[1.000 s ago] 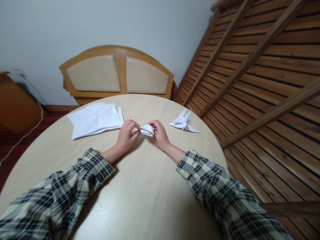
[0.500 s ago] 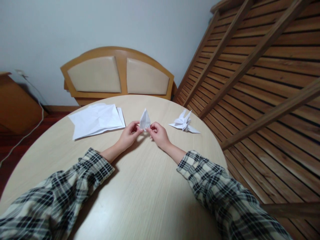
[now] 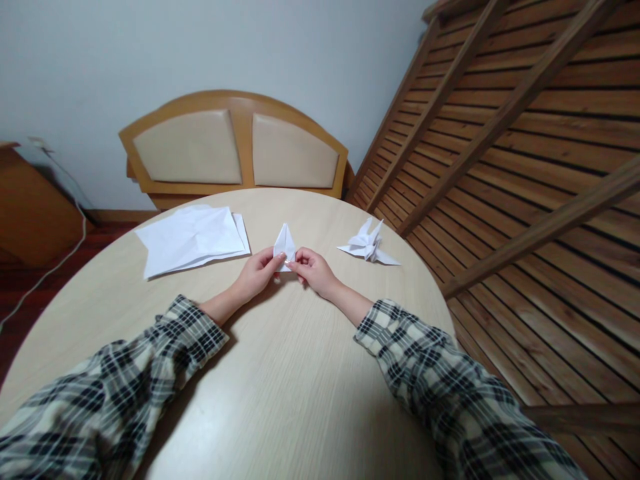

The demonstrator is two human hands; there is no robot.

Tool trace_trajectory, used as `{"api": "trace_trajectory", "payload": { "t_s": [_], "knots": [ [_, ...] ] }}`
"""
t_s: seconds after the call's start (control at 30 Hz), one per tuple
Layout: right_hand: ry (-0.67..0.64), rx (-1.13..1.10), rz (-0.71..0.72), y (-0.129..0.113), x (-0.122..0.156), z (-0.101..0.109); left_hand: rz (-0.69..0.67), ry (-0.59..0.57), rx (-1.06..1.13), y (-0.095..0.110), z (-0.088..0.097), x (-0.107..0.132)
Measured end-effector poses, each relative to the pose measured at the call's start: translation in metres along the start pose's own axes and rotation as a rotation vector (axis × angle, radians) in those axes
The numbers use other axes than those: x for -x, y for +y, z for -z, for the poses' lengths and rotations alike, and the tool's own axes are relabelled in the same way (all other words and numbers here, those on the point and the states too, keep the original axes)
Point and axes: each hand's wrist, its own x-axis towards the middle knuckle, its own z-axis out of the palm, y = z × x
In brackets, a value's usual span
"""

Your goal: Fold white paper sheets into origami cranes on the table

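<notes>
A: Spotted any diff, far L?
B: Nope. Saw paper stack (image 3: 193, 241) lying on table (image 3: 300, 373) as before, just beside L hand (image 3: 256, 273).
A: And L grip?
B: Pinched lower L side of folded paper (image 3: 284, 241), now w/ thumb further across front face.
A: Paper itself?
B: Held point-up between both hands; abt 1 s ago, showed layered edges, no raised tip. Couldn't tell if touching table. Prob. meant turned to another face, i.e. mid-fold, pressing near base.
A: R grip?
B: Pinched lower R side w/ R hand (image 3: 316, 273), thumb tip near other thumb.
A: Far R?
B: Saw paper bird (image 3: 369, 245), same spot, untouched.
</notes>
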Motion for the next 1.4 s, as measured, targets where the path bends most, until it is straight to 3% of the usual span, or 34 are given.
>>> {"api": "trace_trajectory", "payload": {
  "t_s": [0.4,0.57,1.07,1.4],
  "knots": [
    [-0.131,-0.076,-0.156,-0.01,-0.001,0.004,0.058,-0.02,0.045,-0.005,0.0,0.0],
    [-0.13,-0.096,-0.183,-0.008,-0.003,0.004,0.072,-0.047,0.052,-0.004,0.0,0.0],
    [-0.114,-0.077,-0.133,0.001,-0.007,0.003,0.113,-0.087,0.09,0.001,-0.002,0.002],
    [-0.092,-0.017,-0.099,0.0,-0.005,0.004,0.122,-0.118,-0.006,0.0,0.0,0.002]
  ]
}}
